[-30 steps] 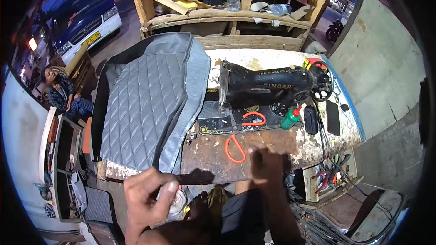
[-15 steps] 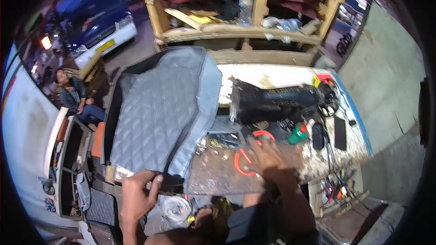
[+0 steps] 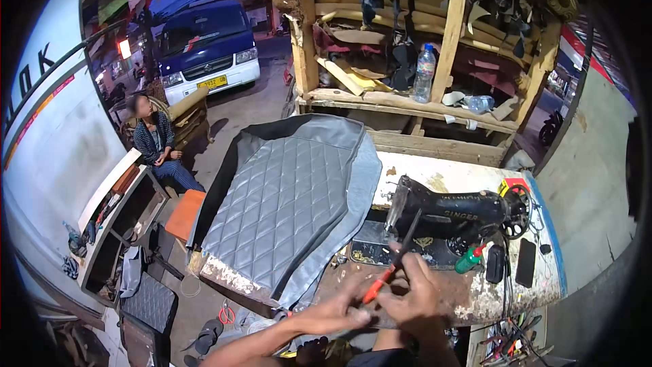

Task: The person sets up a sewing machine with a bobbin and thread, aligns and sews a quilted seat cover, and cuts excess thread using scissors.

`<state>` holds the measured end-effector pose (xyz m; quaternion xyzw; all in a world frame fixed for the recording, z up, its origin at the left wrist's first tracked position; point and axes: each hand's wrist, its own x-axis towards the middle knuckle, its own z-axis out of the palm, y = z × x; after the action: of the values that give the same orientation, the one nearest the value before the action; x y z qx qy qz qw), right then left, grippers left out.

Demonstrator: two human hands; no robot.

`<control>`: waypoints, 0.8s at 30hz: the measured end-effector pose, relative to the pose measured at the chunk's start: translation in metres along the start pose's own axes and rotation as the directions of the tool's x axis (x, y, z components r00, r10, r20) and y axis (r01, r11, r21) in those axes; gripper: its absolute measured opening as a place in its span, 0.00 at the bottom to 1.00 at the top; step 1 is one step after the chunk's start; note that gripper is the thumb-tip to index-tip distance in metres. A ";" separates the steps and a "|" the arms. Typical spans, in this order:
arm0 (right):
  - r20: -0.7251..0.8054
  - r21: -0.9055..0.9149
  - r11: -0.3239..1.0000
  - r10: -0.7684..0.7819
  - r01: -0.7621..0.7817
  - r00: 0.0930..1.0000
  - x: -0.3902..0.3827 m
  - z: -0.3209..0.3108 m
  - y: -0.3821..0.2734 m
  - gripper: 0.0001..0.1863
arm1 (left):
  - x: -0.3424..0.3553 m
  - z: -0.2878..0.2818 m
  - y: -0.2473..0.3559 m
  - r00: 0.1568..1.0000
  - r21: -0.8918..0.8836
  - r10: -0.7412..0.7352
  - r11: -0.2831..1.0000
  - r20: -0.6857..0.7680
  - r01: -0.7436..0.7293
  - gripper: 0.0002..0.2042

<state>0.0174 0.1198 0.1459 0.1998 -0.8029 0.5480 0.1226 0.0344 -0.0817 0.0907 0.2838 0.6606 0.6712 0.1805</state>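
A pair of scissors (image 3: 384, 281) with orange-red handles and a dark blade pointing up is in my right hand (image 3: 415, 293), above the near edge of the sewing table. My left hand (image 3: 343, 309) is close beside the handle end, thumb and fingers apart; whether it touches the handles is hard to see. Left of the scissors lies a grey quilted cover (image 3: 278, 197) with diamond stitching and a plain grey border, spread over the table's left side. Just beyond my right hand stands a black sewing machine (image 3: 448, 216).
Right of the machine are a green bottle (image 3: 468, 259), a black case (image 3: 496, 263) and a dark phone (image 3: 525, 263). An open drawer of tools (image 3: 509, 343) sits below. Behind stands a wooden shelf (image 3: 407, 98) with a water bottle (image 3: 424, 73). A person (image 3: 159, 139) sits at left.
The scissors have come up off the tabletop in my right hand. My left hand has left the cover's near edge and moved right, next to the handles. The view has shifted.
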 end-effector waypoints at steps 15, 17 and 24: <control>0.264 -0.536 0.802 -0.140 0.266 0.954 -0.076 0.000 0.044 0.31 | -0.020 -0.029 0.001 0.724 -0.284 -0.410 0.911 -0.555 0.298 0.19; 0.277 -0.583 0.738 -0.212 0.339 0.937 -0.094 -0.004 0.063 0.31 | -0.024 -0.041 0.009 0.627 -0.251 -0.350 0.937 -0.696 0.244 0.19; -0.020 -0.613 0.781 0.139 -0.122 0.990 -0.073 -0.044 0.053 0.40 | -0.013 -0.011 0.061 0.994 0.371 -0.086 0.927 0.070 0.054 0.18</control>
<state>0.0571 0.1914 0.0877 0.1007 -0.9505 0.2627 0.1319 0.0459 -0.1021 0.1492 0.3171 0.7763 0.5156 0.1760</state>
